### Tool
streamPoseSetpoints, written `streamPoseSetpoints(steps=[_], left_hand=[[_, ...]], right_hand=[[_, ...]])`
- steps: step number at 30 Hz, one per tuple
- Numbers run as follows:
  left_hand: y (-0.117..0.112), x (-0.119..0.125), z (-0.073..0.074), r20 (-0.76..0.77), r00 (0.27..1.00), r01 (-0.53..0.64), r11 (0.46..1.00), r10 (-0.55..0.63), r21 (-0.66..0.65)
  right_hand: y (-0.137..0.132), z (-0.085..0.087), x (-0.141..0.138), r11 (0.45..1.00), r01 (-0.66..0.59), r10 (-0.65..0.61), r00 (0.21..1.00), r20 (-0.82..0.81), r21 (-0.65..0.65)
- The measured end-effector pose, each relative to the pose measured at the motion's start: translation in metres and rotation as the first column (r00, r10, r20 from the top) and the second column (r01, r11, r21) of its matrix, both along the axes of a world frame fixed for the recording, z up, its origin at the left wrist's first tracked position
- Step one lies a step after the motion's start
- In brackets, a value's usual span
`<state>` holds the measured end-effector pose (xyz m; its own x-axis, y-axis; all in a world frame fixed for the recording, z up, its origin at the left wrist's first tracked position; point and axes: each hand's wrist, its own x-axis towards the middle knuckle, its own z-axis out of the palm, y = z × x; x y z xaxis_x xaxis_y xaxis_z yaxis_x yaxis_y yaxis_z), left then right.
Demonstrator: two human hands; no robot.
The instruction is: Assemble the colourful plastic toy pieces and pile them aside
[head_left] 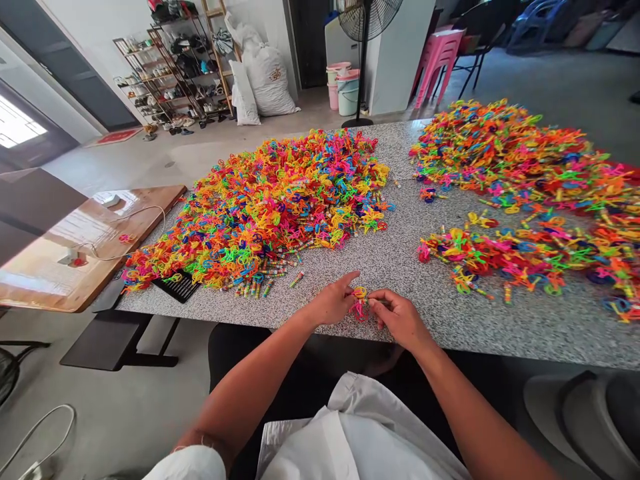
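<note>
Near the front edge of a speckled stone table [360, 260], my two hands meet at a small bunch of yellow and pink plastic loops [359, 308]. My left hand [330, 303] is at the bunch's left side, index finger stretched out and the other fingers curled against the loops. From the right, my right hand [400, 320] pinches a thin, short stick-like end of the same piece between thumb and fingertips. A big heap of similar bright plastic pieces [295, 187] lies ahead to the left. One small patterned tube [297, 279] lies apart from it.
More colourful pieces are piled at the far right [500, 147] and spread in a near-right row [505, 253]. A wooden board [95, 233] with a white cable is at left. Beyond stand a fan [367, 60], buckets [349, 93], white sacks [270, 73] and pink stools [440, 60].
</note>
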<state>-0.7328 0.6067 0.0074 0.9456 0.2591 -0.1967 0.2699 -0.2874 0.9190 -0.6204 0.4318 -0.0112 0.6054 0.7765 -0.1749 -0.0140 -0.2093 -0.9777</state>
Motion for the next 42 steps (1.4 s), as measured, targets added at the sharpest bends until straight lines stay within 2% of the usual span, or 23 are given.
streamPoseSetpoints(steps=[3, 7, 9, 11, 12, 14, 15, 16, 17, 18, 19, 20, 22, 23, 25, 26, 28, 30, 32, 34, 35, 39, 42], left_hand=[[-0.003, 0.013, -0.007, 0.003, 1.000, 0.007, 0.994, -0.007, -0.110], [-0.006, 0.025, -0.016, 0.051, 0.998, -0.031, 0.990, 0.038, -0.140], [0.002, 0.030, -0.016, 0.081, 0.992, -0.085, 0.993, 0.092, -0.088], [0.020, 0.036, -0.012, 0.106, 0.966, -0.246, 0.965, 0.237, 0.087], [0.032, 0.040, -0.009, 0.126, 0.939, -0.339, 0.917, 0.319, 0.209], [0.057, 0.045, -0.004, 0.183, 0.876, -0.479, 0.757, 0.446, 0.445], [0.068, 0.048, -0.002, 0.200, 0.861, -0.496, 0.682, 0.468, 0.537], [0.077, 0.050, 0.000, 0.199, 0.864, -0.479, 0.631, 0.463, 0.611], [0.084, 0.051, 0.001, 0.179, 0.880, -0.437, 0.605, 0.439, 0.665], [0.089, 0.052, 0.000, 0.148, 0.901, -0.385, 0.597, 0.407, 0.704], [0.091, 0.052, 0.000, 0.117, 0.921, -0.333, 0.597, 0.371, 0.730], [0.092, 0.051, -0.001, 0.093, 0.937, -0.290, 0.601, 0.337, 0.744], [0.089, 0.046, -0.005, 0.089, 0.954, -0.253, 0.613, 0.285, 0.748], [0.087, 0.042, -0.007, 0.102, 0.960, -0.249, 0.627, 0.261, 0.738], [0.081, 0.031, -0.011, 0.132, 0.959, -0.270, 0.681, 0.249, 0.681], [0.078, 0.025, -0.013, 0.135, 0.951, -0.298, 0.719, 0.276, 0.628], [0.073, 0.011, -0.016, 0.108, 0.921, -0.378, 0.797, 0.373, 0.470], [0.068, -0.005, -0.017, 0.061, 0.899, -0.435, 0.870, 0.434, 0.233], [0.065, -0.019, -0.017, 0.025, 0.915, -0.401, 0.915, 0.402, -0.051], [0.064, -0.032, -0.017, 0.009, 0.935, -0.339, 0.902, 0.354, -0.269], [0.064, -0.038, -0.016, 0.006, 0.938, -0.326, 0.887, 0.347, -0.325], [0.067, -0.054, -0.015, 0.012, 0.904, -0.391, 0.836, 0.427, -0.384], [0.068, -0.060, -0.015, 0.010, 0.842, -0.476, 0.752, 0.539, -0.457]], right_hand=[[-0.003, 0.004, 0.005, 1.000, -0.005, 0.005, 1.000, 0.000, -0.023], [-0.010, 0.004, 0.012, 0.999, 0.001, -0.002, 1.000, -0.016, -0.043], [-0.018, 0.005, 0.026, 0.995, 0.086, -0.088, 0.996, -0.035, -0.045], [-0.030, 0.010, 0.050, 0.957, 0.290, -0.289, 0.957, -0.034, 0.011], [-0.036, 0.014, 0.066, 0.903, 0.423, -0.420, 0.906, -0.051, 0.077], [-0.045, 0.024, 0.099, 0.694, 0.673, -0.650, 0.738, -0.181, 0.256], [-0.048, 0.029, 0.113, 0.593, 0.742, -0.697, 0.667, -0.262, 0.311], [-0.048, 0.033, 0.124, 0.519, 0.788, -0.717, 0.612, -0.332, 0.332], [-0.046, 0.036, 0.131, 0.497, 0.807, -0.715, 0.589, -0.377, 0.318], [-0.041, 0.037, 0.134, 0.530, 0.802, -0.699, 0.598, -0.393, 0.278], [-0.033, 0.036, 0.132, 0.600, 0.768, -0.670, 0.635, -0.386, 0.223], [-0.022, 0.033, 0.127, 0.692, 0.702, -0.619, 0.697, -0.362, 0.168], [0.006, 0.022, 0.110, 0.870, 0.487, -0.452, 0.851, -0.269, 0.076], [0.022, 0.016, 0.101, 0.927, 0.373, -0.359, 0.913, -0.192, 0.037], [0.058, 0.007, 0.087, 0.976, 0.205, -0.202, 0.978, 0.051, -0.076], [0.077, 0.004, 0.084, 0.975, 0.160, -0.124, 0.969, 0.215, -0.157], [0.113, 0.002, 0.085, 0.943, 0.153, 0.018, 0.862, 0.506, -0.294], [0.145, 0.003, 0.091, 0.916, 0.194, 0.079, 0.773, 0.630, -0.352], [0.169, 0.004, 0.098, 0.895, 0.233, 0.082, 0.751, 0.655, -0.379], [0.185, 0.003, 0.103, 0.867, 0.270, 0.095, 0.734, 0.673, -0.418], [0.190, 0.003, 0.105, 0.853, 0.285, 0.104, 0.727, 0.678, -0.437], [0.195, -0.001, 0.113, 0.805, 0.288, 0.169, 0.727, 0.665, -0.519], [0.184, -0.003, 0.116, 0.792, 0.223, 0.239, 0.744, 0.625, -0.568]])
